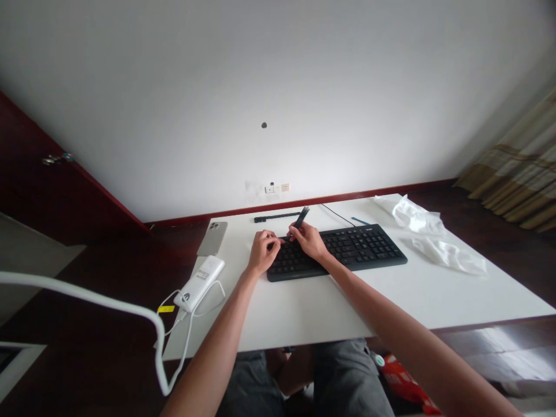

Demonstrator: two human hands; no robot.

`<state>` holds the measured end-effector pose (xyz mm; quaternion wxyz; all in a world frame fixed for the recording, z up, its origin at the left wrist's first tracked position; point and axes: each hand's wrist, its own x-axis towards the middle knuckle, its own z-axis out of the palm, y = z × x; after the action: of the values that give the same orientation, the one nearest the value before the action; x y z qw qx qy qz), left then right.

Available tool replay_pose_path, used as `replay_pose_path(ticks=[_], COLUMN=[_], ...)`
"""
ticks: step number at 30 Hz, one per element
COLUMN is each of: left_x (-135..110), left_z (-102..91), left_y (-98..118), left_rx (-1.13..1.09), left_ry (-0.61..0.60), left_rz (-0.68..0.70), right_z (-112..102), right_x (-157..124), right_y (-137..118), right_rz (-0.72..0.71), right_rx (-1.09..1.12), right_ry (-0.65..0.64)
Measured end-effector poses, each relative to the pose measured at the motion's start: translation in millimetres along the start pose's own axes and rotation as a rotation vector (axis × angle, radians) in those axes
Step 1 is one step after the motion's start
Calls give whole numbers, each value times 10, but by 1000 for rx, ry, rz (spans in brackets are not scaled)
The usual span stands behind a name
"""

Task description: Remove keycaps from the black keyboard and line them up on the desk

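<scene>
A black keyboard [347, 248] lies slightly turned on the white table. My right hand [307, 238] is closed around a slim black brush [300, 218], whose bristle end points up and away from the keys. My left hand [263, 250] is over the keyboard's upper left corner, thumb and fingertips drawn together in a pinch. What sits between those fingertips is too small to make out. Both hands are close together above the left keys. Behind them, a row of small black pieces that look like keycaps [273, 218] lies on the table.
On the left are a phone [212, 238] and a white power bank [200, 282] with a white cable [158, 330] looping off the table edge. Crumpled clear plastic [412, 215] lies at the right. A thin blue stick [360, 220] and a black cord [337, 214] are behind the keyboard.
</scene>
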<state>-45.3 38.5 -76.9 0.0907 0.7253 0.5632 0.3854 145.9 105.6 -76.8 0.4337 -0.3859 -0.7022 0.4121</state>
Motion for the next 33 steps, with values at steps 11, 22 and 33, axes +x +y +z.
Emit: replay_pose_path(ticks=[11, 22, 33], left_x=[2, 32, 25], left_z=[20, 31, 39], left_y=[-11, -66, -96], left_rx=[18, -100, -113], left_ry=[-31, -55, -58], left_rz=[-33, -67, -64], right_z=[1, 40, 5], right_x=[-22, -95, -83], right_y=[3, -62, -76], right_rz=[-20, -41, -30], right_rx=[58, -58, -67], right_ry=[98, 36, -83])
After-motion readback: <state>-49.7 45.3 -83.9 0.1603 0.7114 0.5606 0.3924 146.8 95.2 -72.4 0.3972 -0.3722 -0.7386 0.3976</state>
